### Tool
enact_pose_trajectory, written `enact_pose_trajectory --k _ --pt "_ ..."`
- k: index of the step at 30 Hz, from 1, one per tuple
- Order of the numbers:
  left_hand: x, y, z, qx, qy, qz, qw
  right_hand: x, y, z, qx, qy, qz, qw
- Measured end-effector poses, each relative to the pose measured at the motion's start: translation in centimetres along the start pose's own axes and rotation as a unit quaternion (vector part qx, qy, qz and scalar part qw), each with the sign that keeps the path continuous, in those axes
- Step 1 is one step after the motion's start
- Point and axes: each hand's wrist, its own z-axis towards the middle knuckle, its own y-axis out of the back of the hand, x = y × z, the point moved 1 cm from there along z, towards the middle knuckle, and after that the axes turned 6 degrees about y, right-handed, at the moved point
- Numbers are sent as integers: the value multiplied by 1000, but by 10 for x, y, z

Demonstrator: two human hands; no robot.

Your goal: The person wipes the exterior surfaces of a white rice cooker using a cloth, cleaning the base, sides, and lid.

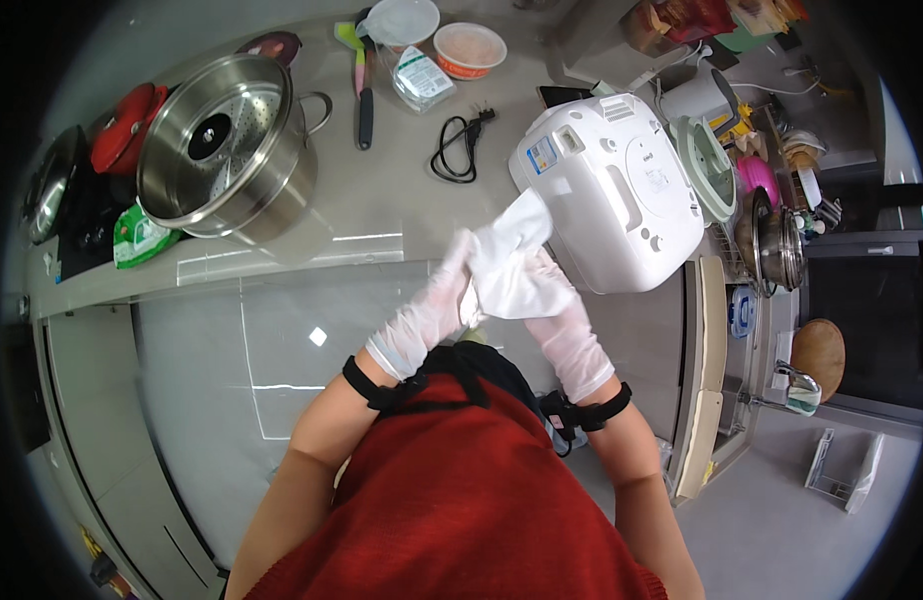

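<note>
Between my two gloved hands hangs a white cloth or wipe [510,262], held in front of the counter edge. My left hand [450,289], in a thin translucent glove, grips its left side. My right hand [555,300], gloved the same way, holds the cloth from the right, and the fabric covers most of its fingers. Just beyond the right hand a white kitchen appliance [611,195] lies tipped over, with its vented base and a blue label facing me. A black power cord [465,150] with a plug lies coiled on the counter beside it.
At left stands a large steel steamer pot [221,150], with a green packet [143,238] and a red lidded pot [128,127] nearby. A dark-handled spatula [365,112], a clear plastic pack [420,79] and an orange-white tub [469,51] sit further back. A faucet [799,379] is at right.
</note>
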Motion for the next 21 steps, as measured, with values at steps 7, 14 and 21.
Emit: enact_pose_trajectory --k 7,14,21 --pt "-34 7 6 -37 0 24 999 11 -10 3 -48 77 -137 986" --pt "-69 42 37 -128 -83 -43 987 115 -15 -30 45 120 -377 917" --pt "-99 67 52 -515 -492 96 695 264 72 -22 -117 324 -381 858"
